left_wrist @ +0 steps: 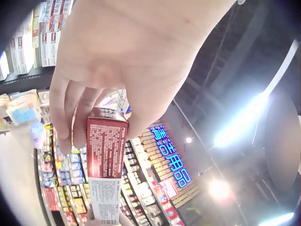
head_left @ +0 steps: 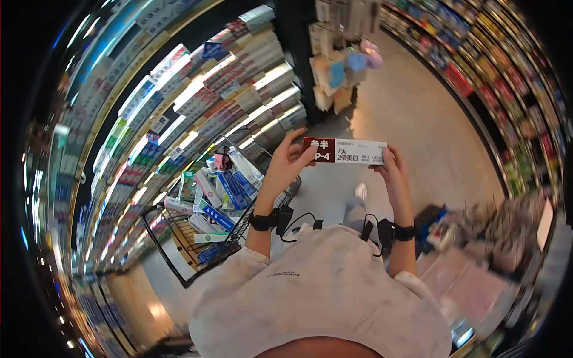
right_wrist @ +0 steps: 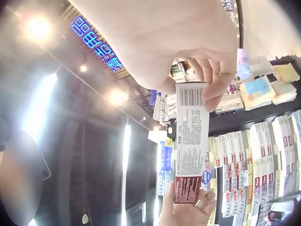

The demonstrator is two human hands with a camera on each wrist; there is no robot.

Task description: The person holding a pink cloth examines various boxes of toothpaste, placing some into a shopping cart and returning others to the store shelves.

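A long maroon-and-white toothpaste box (head_left: 349, 150) is held level in front of the body, its printed front facing up in the head view. My left hand (head_left: 287, 162) grips the maroon end between thumb and fingers. At the white end, my right hand (head_left: 394, 173) pinches the box with its thumb over the edge. The left wrist view shows small print on the box's maroon side (left_wrist: 107, 148). In the right wrist view a barcode and fine text cover the white side (right_wrist: 192, 127), with a ringed left hand (right_wrist: 190, 214) at the far end.
A wire shopping cart (head_left: 179, 269) full of boxes stands at the left. Shelves of boxed goods (head_left: 206, 101) rise close on that side, and more shelves (head_left: 477, 53) line the far right. Pinkish packs (head_left: 471, 280) lie at the lower right. Floor (head_left: 418, 119) runs ahead.
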